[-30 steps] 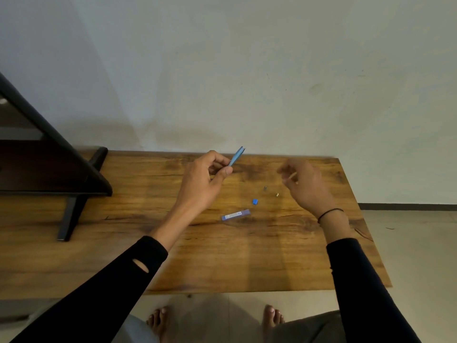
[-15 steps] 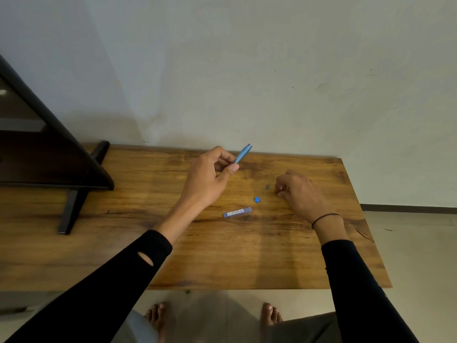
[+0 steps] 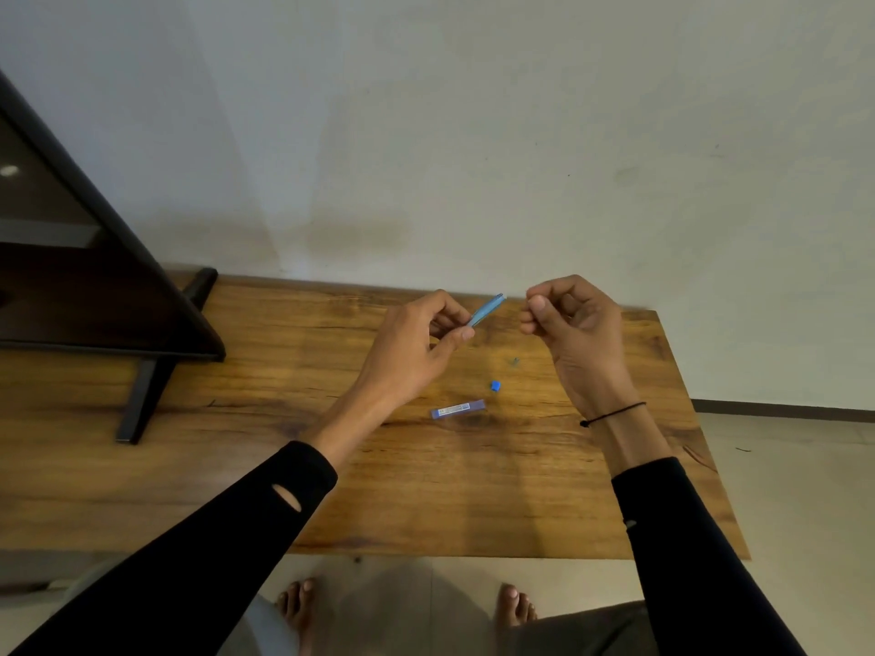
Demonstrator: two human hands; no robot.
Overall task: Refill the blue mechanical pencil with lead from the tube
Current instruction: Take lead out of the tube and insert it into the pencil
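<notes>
The left hand (image 3: 407, 352) holds the blue pencil (image 3: 486, 311) above the desk (image 3: 284, 466), fingers (image 3: 454, 336) closed round its lower half so that the upper end points up and to the right. The right hand (image 3: 575, 324) is raised just beside that end, thumb and forefinger pressed together in a tight pinch. Whether a lead sits in that pinch cannot be told; nothing that thin shows.

The step in hand looks like feeding lead into the open top of the pencil. To do it well, the left hand should keep the barrel steady and tilted so the opening faces the right hand. The right hand should bring the pinch in line with the barrel's axis, not across it, since lead snaps under side load. A light grip close to the leading end gives better aim. The lead should drop in by its own weight, not be pushed.

Counted on the desk: one lead tube (image 3: 458, 410), lying flat between the two forearms; one small blue cap (image 3: 495, 385) just beyond it; one tiny dark piece (image 3: 515, 360) further back, too small to name. One pencil, in the hand. A dark stand (image 3: 142, 352) occupies the desk's left end.
</notes>
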